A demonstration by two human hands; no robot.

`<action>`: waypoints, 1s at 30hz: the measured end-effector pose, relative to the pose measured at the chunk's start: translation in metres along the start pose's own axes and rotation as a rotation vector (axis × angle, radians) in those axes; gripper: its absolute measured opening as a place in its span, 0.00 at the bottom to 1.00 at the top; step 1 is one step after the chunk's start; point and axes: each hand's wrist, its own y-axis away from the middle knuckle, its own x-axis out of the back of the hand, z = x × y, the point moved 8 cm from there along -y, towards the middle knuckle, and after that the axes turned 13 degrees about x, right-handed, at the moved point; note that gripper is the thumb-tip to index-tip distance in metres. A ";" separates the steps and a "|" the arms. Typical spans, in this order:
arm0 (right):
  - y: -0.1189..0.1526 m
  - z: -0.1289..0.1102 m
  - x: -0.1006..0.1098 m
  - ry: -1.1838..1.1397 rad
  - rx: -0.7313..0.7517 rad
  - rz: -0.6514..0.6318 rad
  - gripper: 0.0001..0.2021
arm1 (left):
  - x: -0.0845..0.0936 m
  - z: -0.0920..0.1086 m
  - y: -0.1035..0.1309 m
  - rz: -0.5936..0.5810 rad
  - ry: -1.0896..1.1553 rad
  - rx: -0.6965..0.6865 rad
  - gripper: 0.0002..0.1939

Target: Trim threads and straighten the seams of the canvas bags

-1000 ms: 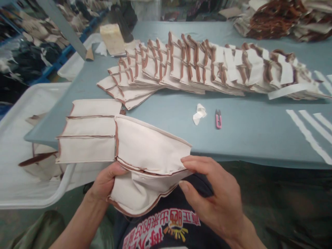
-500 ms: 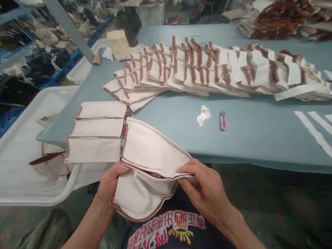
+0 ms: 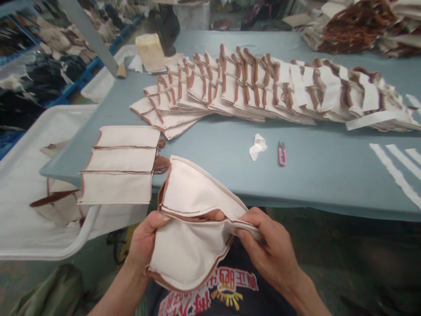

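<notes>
Between my hands is a cream sewn fabric piece [image 3: 194, 188] with brown edges, its middle seam gaping and brown inside. My left hand [image 3: 144, 241] is closed on its left side, thumb on top near the seam; the other fingers are hidden beneath or inside, and a fingertip shows in the gap. My right hand [image 3: 268, 239] pinches the right end of the seam between thumb and fingers. Just left of the piece, a flat cream three-panel piece [image 3: 120, 160] lies at the table's edge, with brown threads [image 3: 161, 164] at its right side.
Overlapping cream panels [image 3: 243, 87] span the table [image 3: 210, 162]. Pink thread snips [image 3: 282, 153] and a crumpled white scrap [image 3: 258, 147] lie before them. White strips [image 3: 394, 171] are at right. A white plastic bin [image 3: 75, 250] holding sewn pieces stands at left.
The held piece has shifted slightly right and down, away from the three-panel piece. Its seam gapes wider, and a fingertip now shows clearly inside. Both hands keep their hold.
</notes>
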 end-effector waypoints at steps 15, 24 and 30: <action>0.041 0.037 -0.019 -0.844 -0.705 0.059 0.22 | -0.016 -0.021 0.006 -0.049 0.216 0.199 0.32; 0.051 0.044 -0.028 -0.994 -0.769 0.078 0.23 | -0.002 -0.027 0.006 0.065 0.183 0.254 0.34; 0.035 0.032 -0.011 -0.756 -0.562 0.021 0.19 | 0.005 -0.022 0.016 0.124 0.132 0.212 0.34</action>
